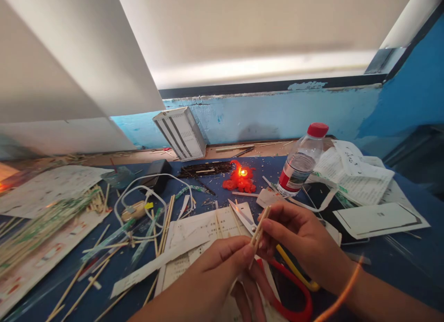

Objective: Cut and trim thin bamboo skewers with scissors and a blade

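Observation:
Between my two hands is a small bundle of thin wooden sticks [261, 227], tilted over the table. My left hand [231, 262] pinches its lower end between thumb and fingers. Around the upper end, the thumb and fingers of my right hand [291, 229] are closed. Just beneath my hands lies a pair of scissors [294, 292] with red handles, its blades apart and partly hidden by my fingers. Printed paper sheets [187, 229] lie under the scissors. Behind them a lit red candle [243, 173] burns, with melted wax pooled around its base.
A water bottle [300, 162] with a red cap stands right of the flame. Dark sticks [204, 169] lie left of it. Further left are a white cable [121, 192], loose sticks [85, 285] and a wrapped stick bundle [52, 229]. A white box [182, 134] leans against the wall.

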A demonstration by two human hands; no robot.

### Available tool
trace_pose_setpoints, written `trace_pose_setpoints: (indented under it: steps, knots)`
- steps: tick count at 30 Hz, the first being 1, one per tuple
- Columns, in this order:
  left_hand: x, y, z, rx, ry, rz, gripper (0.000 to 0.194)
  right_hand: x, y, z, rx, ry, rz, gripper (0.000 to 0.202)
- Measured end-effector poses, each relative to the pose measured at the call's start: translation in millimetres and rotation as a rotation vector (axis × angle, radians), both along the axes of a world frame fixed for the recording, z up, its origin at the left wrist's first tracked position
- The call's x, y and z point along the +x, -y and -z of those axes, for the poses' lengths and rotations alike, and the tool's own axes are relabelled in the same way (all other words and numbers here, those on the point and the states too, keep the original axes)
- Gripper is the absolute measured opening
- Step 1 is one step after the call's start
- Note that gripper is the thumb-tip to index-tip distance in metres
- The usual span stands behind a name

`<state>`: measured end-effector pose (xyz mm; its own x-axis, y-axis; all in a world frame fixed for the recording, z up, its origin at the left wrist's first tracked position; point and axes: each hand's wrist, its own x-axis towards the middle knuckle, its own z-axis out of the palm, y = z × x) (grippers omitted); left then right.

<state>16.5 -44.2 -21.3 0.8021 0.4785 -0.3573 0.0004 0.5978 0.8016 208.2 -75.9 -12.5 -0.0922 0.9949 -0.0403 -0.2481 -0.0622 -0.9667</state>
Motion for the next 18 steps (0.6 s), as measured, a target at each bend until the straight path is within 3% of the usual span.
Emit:
trace_pose_setpoints:
  steps: [5, 9, 13, 18]
  knots:
    - [-3, -1, 0.7, -0.035, 0.124, -0.039, 0.031, 5, -2, 0.3, 0.013, 0.006, 0.062, 0.018]
    - [-12, -14, -2.9, -0.051, 0.276, -0.105, 0.039, 14, -6, 3.8, 0.024, -0.075, 0.186, 0.014]
    - [-21, -24, -7.6, 0.025, 0.172, -0.108, 0.033, 17, -7, 5.8, -0.034, -0.117, 0.203, 0.015]
    - [-19, -17, -14.0, 0.175, -0.042, -0.112, 0.029, 12, -5, 5.2, 0.003, -0.075, 0.175, 0.019]
